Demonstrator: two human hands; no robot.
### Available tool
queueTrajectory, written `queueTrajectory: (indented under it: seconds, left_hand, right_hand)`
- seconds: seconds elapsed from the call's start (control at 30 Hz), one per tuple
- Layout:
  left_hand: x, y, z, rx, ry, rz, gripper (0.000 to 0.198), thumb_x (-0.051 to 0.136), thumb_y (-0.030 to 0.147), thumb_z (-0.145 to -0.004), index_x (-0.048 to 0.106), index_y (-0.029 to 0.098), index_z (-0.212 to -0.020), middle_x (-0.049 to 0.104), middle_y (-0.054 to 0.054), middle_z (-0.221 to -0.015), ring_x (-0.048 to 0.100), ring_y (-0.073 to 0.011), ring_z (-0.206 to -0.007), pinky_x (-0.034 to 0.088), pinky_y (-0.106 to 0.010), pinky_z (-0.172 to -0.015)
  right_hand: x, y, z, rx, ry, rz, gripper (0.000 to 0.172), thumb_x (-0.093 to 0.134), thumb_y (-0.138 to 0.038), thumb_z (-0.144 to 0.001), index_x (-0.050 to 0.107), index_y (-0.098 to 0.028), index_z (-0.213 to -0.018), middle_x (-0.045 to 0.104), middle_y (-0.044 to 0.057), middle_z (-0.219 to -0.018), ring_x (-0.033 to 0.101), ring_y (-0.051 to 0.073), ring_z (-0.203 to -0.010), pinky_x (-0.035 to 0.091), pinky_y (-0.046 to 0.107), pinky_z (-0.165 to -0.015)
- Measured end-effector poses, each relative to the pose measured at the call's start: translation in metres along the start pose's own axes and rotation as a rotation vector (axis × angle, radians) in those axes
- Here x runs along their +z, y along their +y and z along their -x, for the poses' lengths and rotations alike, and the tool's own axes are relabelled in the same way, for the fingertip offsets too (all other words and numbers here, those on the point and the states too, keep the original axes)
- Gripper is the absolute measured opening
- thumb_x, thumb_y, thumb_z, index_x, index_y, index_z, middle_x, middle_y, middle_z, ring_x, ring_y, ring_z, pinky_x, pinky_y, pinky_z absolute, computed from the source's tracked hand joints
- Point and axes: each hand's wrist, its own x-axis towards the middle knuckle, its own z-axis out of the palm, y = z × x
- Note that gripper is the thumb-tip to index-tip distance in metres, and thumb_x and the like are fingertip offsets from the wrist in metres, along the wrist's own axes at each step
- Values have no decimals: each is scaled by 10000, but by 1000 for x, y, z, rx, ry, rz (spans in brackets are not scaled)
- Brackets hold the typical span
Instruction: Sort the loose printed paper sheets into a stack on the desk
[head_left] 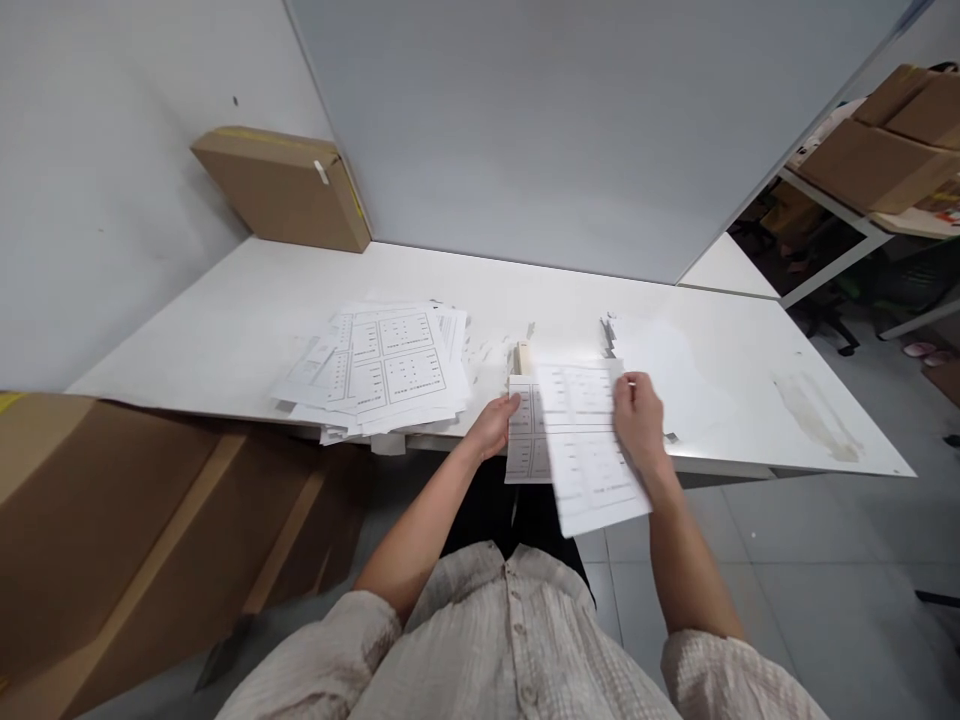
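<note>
My left hand (493, 426) is closed on the left edge of a printed paper sheet (528, 440) at the table's front edge. In my right hand (640, 418) is another printed sheet (592, 460), pinched by its right edge and partly covering the first one. Both sheets carry boxed tables of text. Just beyond them lies a small cream-coloured block (523, 357), its near end hidden by the paper. To the left, a loose pile of printed sheets (397, 365) is spread unevenly. Right of my right hand, white papers (664, 365) lie on the table.
A closed cardboard box (281, 190) leans against the wall at the back left of the white table (757, 400). A grey panel (510, 130) rises behind. Large cardboard boxes (112, 520) stand below left. More boxes (877, 160) sit on a shelf at right.
</note>
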Motion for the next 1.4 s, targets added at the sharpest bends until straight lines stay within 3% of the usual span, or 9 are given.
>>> queueTrajectory:
  seconds: [0.17,0.4,0.53,0.7,0.83,0.93,1.1,1.3,1.4]
  left_hand:
    - [2,1,2,35,-50,37,333,567,379,-847,647,111,-1027,692,-142,-1022,610,-260,-1052,445,-420,-955]
    - [5,-3,3,99,-10,-57,436,680,453,-731,650,98,-982,708,-136,-944,618,-289,-1016,456,-442,-905]
    - [12,4,10,208,-32,-171,467,630,514,-750,649,105,-975,704,-119,-930,632,-271,-953,463,-420,-865]
    - [36,46,36,444,-75,-484,401,526,513,-827,660,155,-946,693,-69,-851,622,-224,-862,481,-362,-795]
    - [48,72,49,637,-134,-583,386,510,458,-857,626,165,-1080,669,-72,-1029,583,-236,-999,459,-351,-866]
    - [41,65,44,667,-142,-572,378,499,416,-874,588,173,-1150,643,-75,-1113,574,-227,-1038,457,-345,-891]
    - [23,44,27,648,-98,-556,374,488,426,-875,587,159,-1119,642,-82,-1109,577,-216,-1040,452,-372,-931]
    - [34,43,34,613,-33,-590,363,469,461,-877,617,145,-975,664,-67,-932,605,-191,-885,491,-338,-819]
    - [29,31,32,522,-18,-650,381,431,467,-891,610,157,-1024,666,-62,-901,613,-181,-839,503,-326,-779]
  right_hand:
    - [42,19,2,-31,-133,151,341,258,-443,-921,480,-184,-929,531,25,-652,456,161,-512,310,269,-489]
    - [56,16,13,1,-140,175,407,235,-463,-918,512,-169,-971,550,37,-645,463,170,-514,332,283,-497]
    - [43,15,13,96,-65,-43,479,428,-525,-845,518,-156,-1139,622,139,-1026,573,216,-826,450,346,-676]
    - [9,-6,2,100,-384,-634,405,559,-448,-811,561,-218,-1144,643,90,-1103,600,216,-970,490,373,-793]
    - [6,-23,-6,-12,-186,-776,277,611,-388,-793,612,-237,-1025,663,56,-1082,595,218,-1023,465,411,-893]
    - [23,-19,-6,-34,-121,-808,285,617,-382,-790,614,-233,-1033,665,58,-1083,593,215,-1033,445,426,-933]
    - [44,-5,-1,-18,-144,-836,305,607,-382,-796,619,-226,-1058,668,63,-1069,595,206,-1026,446,403,-929]
    - [19,-7,5,39,-108,-678,275,635,-403,-766,638,-228,-978,688,42,-974,622,203,-911,500,349,-808]
    - [1,6,12,222,-238,-618,287,647,-409,-750,638,-225,-970,696,37,-940,641,199,-842,521,327,-741]
